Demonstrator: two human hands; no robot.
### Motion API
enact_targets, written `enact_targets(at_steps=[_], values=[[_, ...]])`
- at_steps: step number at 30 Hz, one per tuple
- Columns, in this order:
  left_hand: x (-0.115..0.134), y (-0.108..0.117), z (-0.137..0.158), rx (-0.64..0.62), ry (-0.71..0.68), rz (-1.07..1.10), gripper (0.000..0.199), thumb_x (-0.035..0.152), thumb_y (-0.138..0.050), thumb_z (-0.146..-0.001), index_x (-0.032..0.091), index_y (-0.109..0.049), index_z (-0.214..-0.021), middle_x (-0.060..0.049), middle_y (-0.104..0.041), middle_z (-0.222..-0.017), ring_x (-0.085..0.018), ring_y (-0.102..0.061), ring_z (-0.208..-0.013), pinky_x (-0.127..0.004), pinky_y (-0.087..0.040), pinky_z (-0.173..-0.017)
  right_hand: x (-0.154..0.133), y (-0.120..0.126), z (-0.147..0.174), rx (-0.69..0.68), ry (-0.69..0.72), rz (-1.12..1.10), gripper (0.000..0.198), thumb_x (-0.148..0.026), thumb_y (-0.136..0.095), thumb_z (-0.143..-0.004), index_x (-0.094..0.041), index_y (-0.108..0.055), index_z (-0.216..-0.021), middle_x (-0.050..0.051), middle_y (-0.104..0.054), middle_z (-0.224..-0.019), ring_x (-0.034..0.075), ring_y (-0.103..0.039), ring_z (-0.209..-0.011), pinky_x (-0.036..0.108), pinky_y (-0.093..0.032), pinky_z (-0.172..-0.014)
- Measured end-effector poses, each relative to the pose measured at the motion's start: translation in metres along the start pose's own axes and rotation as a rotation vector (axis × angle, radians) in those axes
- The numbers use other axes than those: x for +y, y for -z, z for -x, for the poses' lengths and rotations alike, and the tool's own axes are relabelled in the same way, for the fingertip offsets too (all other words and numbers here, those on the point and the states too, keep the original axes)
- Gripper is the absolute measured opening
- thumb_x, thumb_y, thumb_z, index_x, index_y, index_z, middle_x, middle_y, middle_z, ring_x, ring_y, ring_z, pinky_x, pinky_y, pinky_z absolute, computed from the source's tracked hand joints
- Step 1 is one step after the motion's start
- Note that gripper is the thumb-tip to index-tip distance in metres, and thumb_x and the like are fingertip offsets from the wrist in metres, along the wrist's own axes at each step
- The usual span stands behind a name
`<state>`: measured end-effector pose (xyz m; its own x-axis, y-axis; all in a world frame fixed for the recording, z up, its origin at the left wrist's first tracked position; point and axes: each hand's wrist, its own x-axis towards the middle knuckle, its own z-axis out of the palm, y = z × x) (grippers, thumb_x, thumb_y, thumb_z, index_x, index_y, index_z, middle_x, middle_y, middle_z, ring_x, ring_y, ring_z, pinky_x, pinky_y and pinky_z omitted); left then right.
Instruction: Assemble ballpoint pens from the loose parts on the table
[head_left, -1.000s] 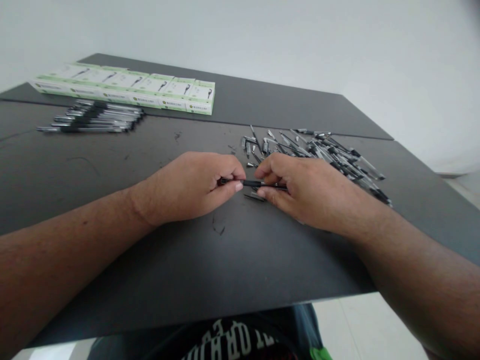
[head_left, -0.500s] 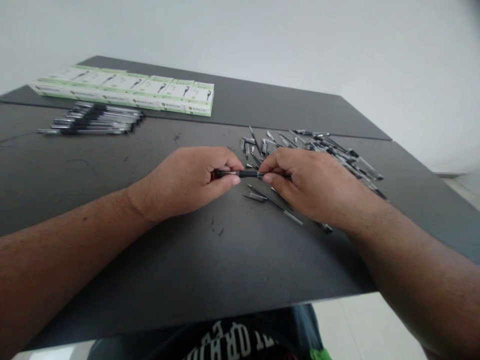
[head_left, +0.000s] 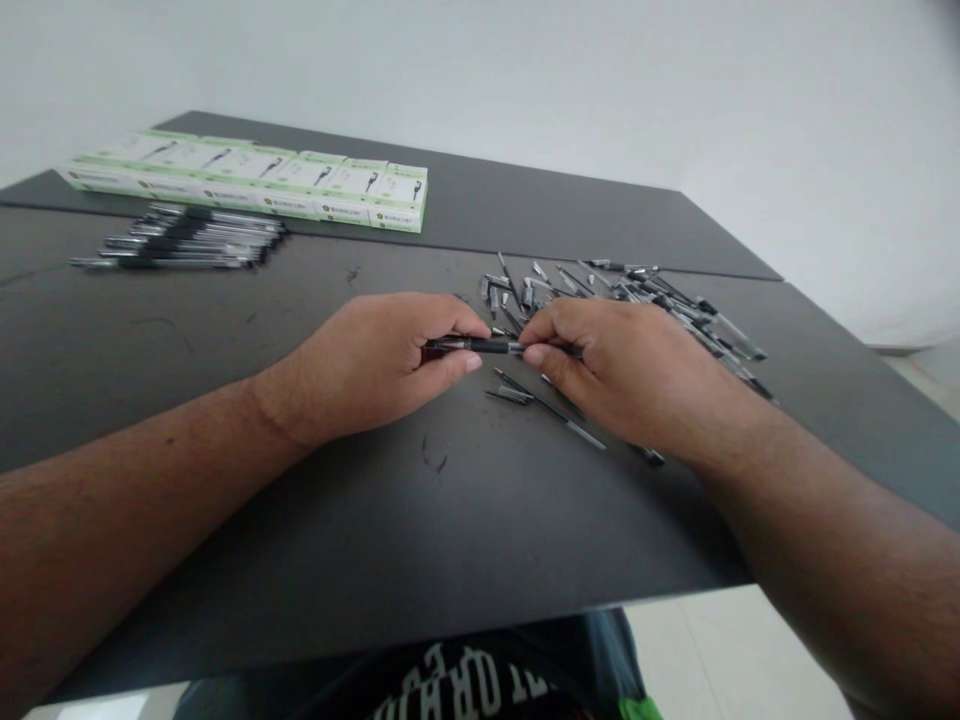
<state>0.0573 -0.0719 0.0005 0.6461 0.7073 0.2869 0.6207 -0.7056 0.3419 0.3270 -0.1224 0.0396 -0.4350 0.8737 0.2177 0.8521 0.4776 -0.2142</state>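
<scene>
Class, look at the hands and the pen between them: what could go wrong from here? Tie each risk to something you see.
1. The pen spans the gap between the left hand and the right hand, so it might slip if either grip loosens.
2. A slim loose pen part lies on the table near the right hand, which might brush it aside.

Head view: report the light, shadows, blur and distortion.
Head view: diffuse light on the wall, shade on the tabletop beneath both forearms; head view: held pen and pen bundle slightly soft, small print on the boxes unreadable; head view: wide-angle stretch toward the edges, upper right corner darkened.
</scene>
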Motion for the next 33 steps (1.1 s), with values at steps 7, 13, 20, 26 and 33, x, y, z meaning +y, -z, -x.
enact_targets(at_steps=[7, 13, 20, 26, 33], values=[[0.0007, 0.0010, -0.0002, -0.038, 0.023, -0.025, 0.048, 0.050, -0.050, -0.111, 0.029, -0.088, -0.130, -0.007, -0.091, -0.119, -0.031, -0.084, -0.113, -0.043, -0.063, -0.104, -0.0012, 0.0002, -0.0004, -0.006, -0.021, -0.026, 0.013, -0.026, -0.080, -0.105, -0.026, -0.084, -0.117, 0.002, -0.090, -0.101, 0.025, -0.080, -0.090, 0.035, -0.049, -0.078], [0.0000, 0.0001, 0.0005, 0.014, -0.002, 0.010, 0.044, 0.049, -0.059, -0.107, 0.028, -0.086, -0.135, -0.007, -0.090, -0.124, -0.030, -0.084, -0.118, -0.041, -0.062, -0.112, -0.0036, 0.0016, -0.0003, -0.048, -0.057, 0.033, 0.020, -0.032, -0.068, -0.114, -0.026, -0.087, -0.116, 0.005, -0.088, -0.095, 0.025, -0.076, -0.081, 0.037, -0.045, -0.075], [0.0004, 0.0006, 0.0005, -0.037, 0.023, -0.024, 0.047, 0.052, -0.051, -0.110, 0.028, -0.088, -0.129, -0.007, -0.091, -0.119, -0.031, -0.084, -0.111, -0.042, -0.063, -0.101, -0.0032, 0.0018, -0.0020, -0.048, -0.050, 0.004, 0.010, -0.028, -0.079, -0.106, -0.026, -0.085, -0.114, 0.002, -0.087, -0.094, 0.024, -0.075, -0.082, 0.035, -0.046, -0.075], [-0.0008, -0.0003, 0.0010, 0.022, 0.016, 0.008, 0.041, 0.050, -0.060, -0.106, 0.028, -0.086, -0.130, -0.006, -0.089, -0.115, -0.028, -0.083, -0.106, -0.039, -0.062, -0.101, -0.0037, 0.0016, -0.0002, -0.051, -0.061, 0.004, 0.018, -0.033, -0.069, -0.113, -0.026, -0.086, -0.117, 0.004, -0.088, -0.096, 0.025, -0.076, -0.083, 0.036, -0.046, -0.077], [0.0016, 0.0012, 0.0005, -0.043, 0.023, -0.015, 0.046, 0.051, -0.054, -0.110, 0.029, -0.087, -0.131, -0.007, -0.090, -0.120, -0.030, -0.083, -0.111, -0.041, -0.062, -0.103, -0.0035, 0.0018, -0.0001, -0.030, -0.043, -0.027, 0.011, -0.030, -0.075, -0.108, -0.026, -0.083, -0.115, 0.002, -0.086, -0.091, 0.024, -0.076, -0.080, 0.035, -0.048, -0.075]])
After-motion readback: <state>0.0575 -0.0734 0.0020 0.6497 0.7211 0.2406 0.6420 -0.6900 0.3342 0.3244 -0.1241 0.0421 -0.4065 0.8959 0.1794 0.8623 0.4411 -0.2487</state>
